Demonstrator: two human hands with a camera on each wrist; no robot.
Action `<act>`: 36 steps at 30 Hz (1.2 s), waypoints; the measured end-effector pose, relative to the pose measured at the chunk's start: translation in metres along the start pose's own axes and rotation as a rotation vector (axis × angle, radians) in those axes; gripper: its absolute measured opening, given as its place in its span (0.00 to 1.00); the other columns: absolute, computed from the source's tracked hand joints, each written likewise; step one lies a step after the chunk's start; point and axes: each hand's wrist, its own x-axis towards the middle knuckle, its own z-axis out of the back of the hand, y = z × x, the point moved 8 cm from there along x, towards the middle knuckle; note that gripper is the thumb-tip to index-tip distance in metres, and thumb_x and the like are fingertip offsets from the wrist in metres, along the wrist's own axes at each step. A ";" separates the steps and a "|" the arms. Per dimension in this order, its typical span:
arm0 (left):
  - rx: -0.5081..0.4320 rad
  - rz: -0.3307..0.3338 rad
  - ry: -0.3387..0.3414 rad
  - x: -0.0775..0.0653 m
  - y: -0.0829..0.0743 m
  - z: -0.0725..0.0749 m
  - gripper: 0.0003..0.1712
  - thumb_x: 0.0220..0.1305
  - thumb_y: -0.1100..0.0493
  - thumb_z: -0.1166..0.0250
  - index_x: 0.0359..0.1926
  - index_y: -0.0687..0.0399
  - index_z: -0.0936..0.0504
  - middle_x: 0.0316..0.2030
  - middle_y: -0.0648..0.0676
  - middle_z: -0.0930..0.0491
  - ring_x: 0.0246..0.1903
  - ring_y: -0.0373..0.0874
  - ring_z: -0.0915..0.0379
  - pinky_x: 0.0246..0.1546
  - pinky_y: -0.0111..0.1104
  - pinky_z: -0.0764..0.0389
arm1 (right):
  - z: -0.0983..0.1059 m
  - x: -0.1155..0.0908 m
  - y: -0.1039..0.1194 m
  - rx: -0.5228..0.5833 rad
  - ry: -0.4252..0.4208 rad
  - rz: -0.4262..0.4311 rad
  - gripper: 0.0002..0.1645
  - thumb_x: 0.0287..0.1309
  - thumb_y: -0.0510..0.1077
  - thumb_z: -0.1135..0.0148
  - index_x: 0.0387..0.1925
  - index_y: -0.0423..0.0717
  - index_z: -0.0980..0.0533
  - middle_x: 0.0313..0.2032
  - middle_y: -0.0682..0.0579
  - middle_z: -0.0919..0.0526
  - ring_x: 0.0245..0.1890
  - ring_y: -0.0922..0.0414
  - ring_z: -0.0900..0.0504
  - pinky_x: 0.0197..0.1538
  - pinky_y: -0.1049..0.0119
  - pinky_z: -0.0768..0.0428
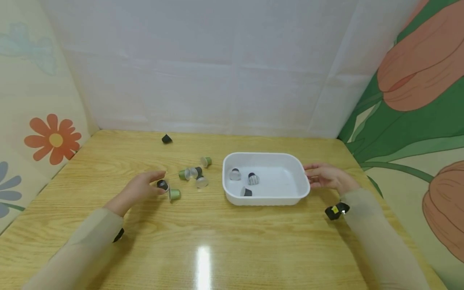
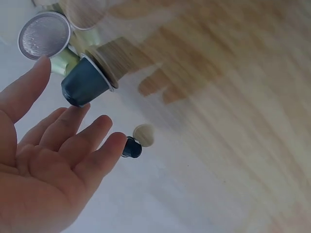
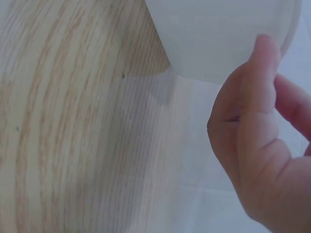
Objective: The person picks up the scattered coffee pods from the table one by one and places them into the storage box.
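Head view: the left hand's [image 1: 137,190] fingers stand apart by a dark capsule [image 1: 162,185]; the right hand's [image 1: 328,177] meet the white tray [image 1: 266,200], grip unclear. Left wrist: capsule just past the fingertips. Right wrist: tray wall at the fingers.

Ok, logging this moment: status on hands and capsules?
Left hand at dark capsule, not gripping. Right hand against white tray. Green capsule right beside dark one.

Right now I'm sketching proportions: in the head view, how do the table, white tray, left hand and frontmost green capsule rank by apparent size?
1. Table
2. White tray
3. Left hand
4. Frontmost green capsule
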 end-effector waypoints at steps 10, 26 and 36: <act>0.001 0.031 0.018 0.008 0.009 -0.001 0.38 0.60 0.61 0.31 0.66 0.75 0.36 0.63 0.74 0.36 0.63 0.70 0.42 0.60 0.59 0.36 | -0.003 -0.001 0.001 0.009 0.002 -0.001 0.12 0.70 0.30 0.55 0.52 0.36 0.34 0.33 0.51 0.20 0.34 0.59 0.20 0.39 0.67 0.17; 0.014 0.070 0.004 0.010 0.020 0.004 0.33 0.63 0.56 0.32 0.62 0.73 0.30 0.59 0.73 0.30 0.59 0.70 0.37 0.56 0.59 0.31 | 0.001 0.000 0.000 -0.023 -0.013 0.003 0.16 0.70 0.31 0.54 0.57 0.33 0.36 0.33 0.52 0.20 0.34 0.59 0.20 0.39 0.67 0.17; 0.011 0.079 0.006 0.010 0.008 0.011 0.36 0.65 0.50 0.34 0.65 0.70 0.32 0.60 0.73 0.30 0.59 0.71 0.37 0.55 0.60 0.32 | 0.001 -0.001 0.000 -0.032 -0.018 -0.003 0.15 0.71 0.32 0.55 0.57 0.34 0.37 0.34 0.52 0.21 0.34 0.59 0.20 0.39 0.67 0.17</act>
